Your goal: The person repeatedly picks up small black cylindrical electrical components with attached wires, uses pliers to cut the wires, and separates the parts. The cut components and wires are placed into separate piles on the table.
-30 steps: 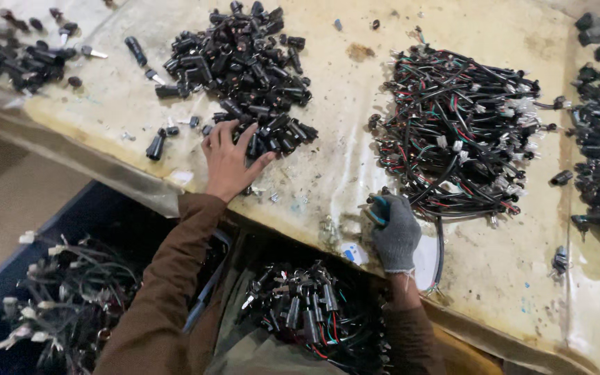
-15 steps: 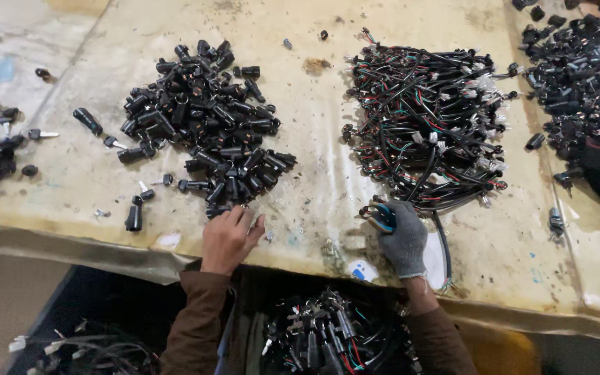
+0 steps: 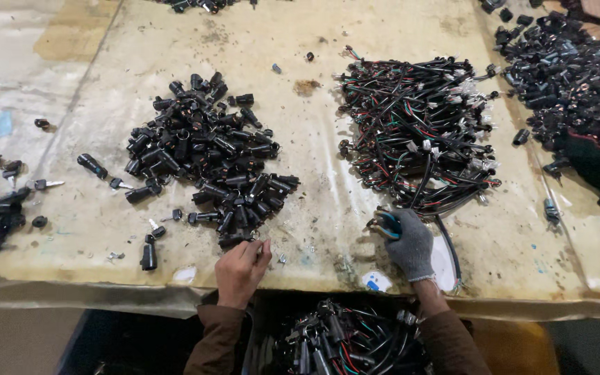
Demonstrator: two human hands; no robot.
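A small round white-and-blue sticker (image 3: 376, 282) lies at the table's near edge, just left of the gloved right hand (image 3: 410, 243). Two big heaps sit on the stained table (image 3: 328, 139): black cylindrical parts (image 3: 206, 156) on the left, wired connectors (image 3: 421, 132) on the right. The bare left hand (image 3: 242, 271) pinches a small metal piece just below the cylinder heap. The right hand, curled, grips a wired connector at the wire heap's near edge.
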